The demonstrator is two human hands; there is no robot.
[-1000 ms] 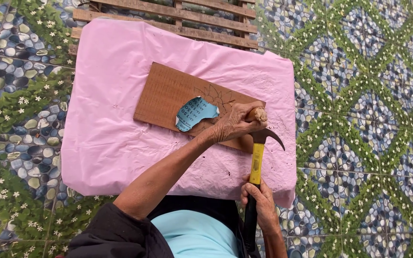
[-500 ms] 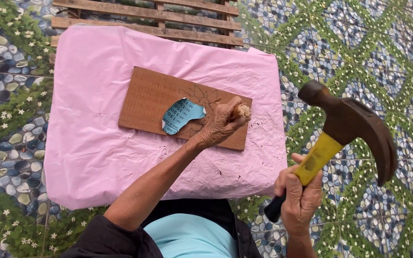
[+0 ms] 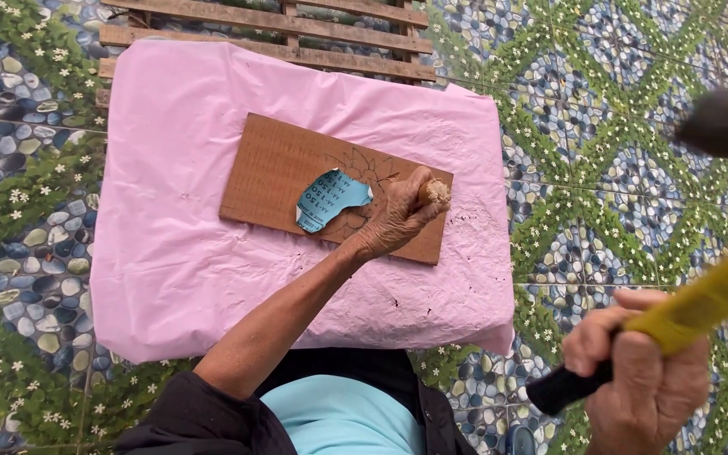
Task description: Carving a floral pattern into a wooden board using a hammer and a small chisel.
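My left hand (image 3: 399,215) grips a wooden-handled chisel (image 3: 434,192), held upright on the right end of a brown wooden board (image 3: 273,173). A flower outline is drawn on the board, and a torn piece of blue paper (image 3: 329,200) lies on it just left of my hand. My right hand (image 3: 640,382) at the lower right is closed on the black and yellow handle of a hammer (image 3: 701,299). The hammer is raised high to the right, and its dark head (image 3: 722,122) is blurred, far from the chisel.
The board rests on a pink plastic-covered cushion or block (image 3: 170,253). Behind it a slatted wooden pallet (image 3: 297,34) shows. The floor (image 3: 583,109) has a green and blue pebble-and-flower pattern. My dark jacket and light blue shirt (image 3: 339,421) fill the bottom edge.
The hammer went from resting on the chisel top to being swung up and away to the right. My left hand kept the chisel in place on the board.
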